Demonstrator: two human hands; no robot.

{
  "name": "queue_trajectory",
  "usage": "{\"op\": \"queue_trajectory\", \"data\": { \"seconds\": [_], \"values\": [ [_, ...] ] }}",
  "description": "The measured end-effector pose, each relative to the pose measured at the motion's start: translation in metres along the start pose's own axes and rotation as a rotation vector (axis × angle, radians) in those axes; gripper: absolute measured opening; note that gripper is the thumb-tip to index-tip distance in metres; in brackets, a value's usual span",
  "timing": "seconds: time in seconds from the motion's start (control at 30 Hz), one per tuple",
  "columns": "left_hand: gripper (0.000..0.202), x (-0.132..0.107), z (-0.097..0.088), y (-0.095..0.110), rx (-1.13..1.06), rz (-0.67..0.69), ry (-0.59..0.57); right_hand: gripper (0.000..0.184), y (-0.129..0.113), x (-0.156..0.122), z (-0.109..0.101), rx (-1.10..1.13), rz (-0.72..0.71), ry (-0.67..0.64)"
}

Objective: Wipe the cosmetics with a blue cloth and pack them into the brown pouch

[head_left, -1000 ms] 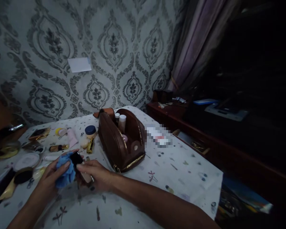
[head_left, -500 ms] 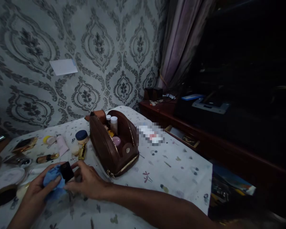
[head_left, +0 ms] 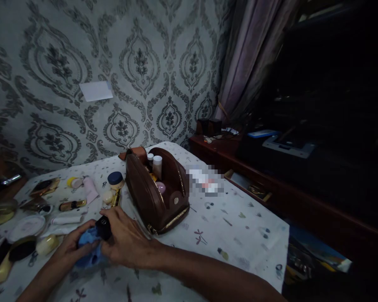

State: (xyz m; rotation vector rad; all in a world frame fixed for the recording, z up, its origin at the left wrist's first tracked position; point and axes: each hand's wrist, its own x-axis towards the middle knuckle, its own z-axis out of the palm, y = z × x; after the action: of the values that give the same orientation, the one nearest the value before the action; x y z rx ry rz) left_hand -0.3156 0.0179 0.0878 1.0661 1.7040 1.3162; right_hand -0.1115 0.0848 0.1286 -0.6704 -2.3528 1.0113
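Observation:
My left hand (head_left: pixel 72 245) is closed on a crumpled blue cloth (head_left: pixel 90 251). A small black square-edged item (head_left: pixel 103 227) with a light mark on top sticks out of the cloth. My right hand (head_left: pixel 126 241) grips this item from the right side, its fingers wrapped over the edge. Its lower part is hidden by the cloth and fingers, so its kind is unclear. Just beyond the right hand stands a gold tube (head_left: pixel 116 197). A brown cosmetic bag (head_left: pixel 141 195) lies unzipped to the right, with a white-capped bottle (head_left: pixel 157 167) and a pink item (head_left: pixel 160 187) inside.
A navy-lidded jar (head_left: pixel 115 179), pink tube (head_left: pixel 90 189), gold-capped tube (head_left: pixel 72 204), round compact (head_left: pixel 27 227) and yellowish sponge (head_left: pixel 48 244) lie on the patterned tablecloth (head_left: pixel 239 235). A dark red desk (head_left: pixel 204 147) with an open drawer (head_left: pixel 248 184) adjoins at right.
My right hand has closed further around the black item, its fingers now over the far edge. The whole view has turned slightly left, so everything sits farther right.

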Motion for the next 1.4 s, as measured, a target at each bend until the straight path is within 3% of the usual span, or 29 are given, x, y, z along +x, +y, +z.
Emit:
{"op": "queue_trajectory", "data": {
  "seconds": [0.1, 0.23, 0.37, 0.47, 0.57, 0.7, 0.83, 0.9, 0.97, 1.1, 1.2, 1.27, 1.4],
  "values": [
    [0.052, -0.002, -0.001, -0.005, -0.011, -0.011, -0.006, 0.047, -0.002, 0.001, -0.007, -0.053, -0.072, -0.065],
    [0.049, -0.004, -0.003, 0.008, 0.008, -0.08, -0.077, 0.039, -0.003, 0.002, -0.015, -0.188, -0.157, -0.201],
    [0.048, -0.009, 0.006, 0.016, -0.019, -0.115, -0.057, 0.038, -0.002, -0.002, -0.026, -0.157, -0.142, -0.204],
    [0.046, -0.015, 0.019, 0.017, -0.092, -0.07, -0.069, 0.037, -0.001, -0.008, -0.036, -0.052, -0.118, -0.155],
    [0.047, -0.021, 0.029, 0.023, -0.173, -0.128, -0.096, 0.041, -0.003, -0.015, -0.049, 0.058, -0.124, -0.05],
    [0.049, -0.021, 0.035, 0.04, -0.285, -0.223, -0.012, 0.046, -0.01, -0.022, -0.066, 0.196, -0.077, 0.048],
    [0.049, -0.009, 0.046, 0.062, -0.341, -0.19, -0.03, 0.046, -0.019, -0.028, -0.088, 0.266, -0.131, 0.169],
    [0.049, -0.003, 0.057, 0.075, -0.272, -0.095, -0.057, 0.046, -0.023, -0.029, -0.104, 0.281, -0.178, 0.248],
    [0.044, 0.0, 0.071, 0.088, -0.086, 0.084, -0.101, 0.047, -0.026, -0.028, -0.123, 0.283, -0.194, 0.343],
    [0.037, -0.002, 0.098, 0.104, 0.407, 0.761, -0.087, 0.047, -0.02, -0.023, -0.165, 0.077, -0.203, 0.554],
    [0.049, -0.006, 0.111, 0.103, 0.729, 1.16, -0.087, 0.045, -0.005, -0.015, -0.187, -0.23, -0.152, 0.56],
    [0.056, -0.009, 0.116, 0.098, 0.855, 1.26, -0.104, 0.046, 0.007, -0.008, -0.193, -0.371, -0.085, 0.471],
    [0.062, -0.01, 0.118, 0.09, 0.892, 1.264, -0.085, 0.042, 0.024, 0.005, -0.188, -0.536, 0.014, 0.251]
  ]
}}
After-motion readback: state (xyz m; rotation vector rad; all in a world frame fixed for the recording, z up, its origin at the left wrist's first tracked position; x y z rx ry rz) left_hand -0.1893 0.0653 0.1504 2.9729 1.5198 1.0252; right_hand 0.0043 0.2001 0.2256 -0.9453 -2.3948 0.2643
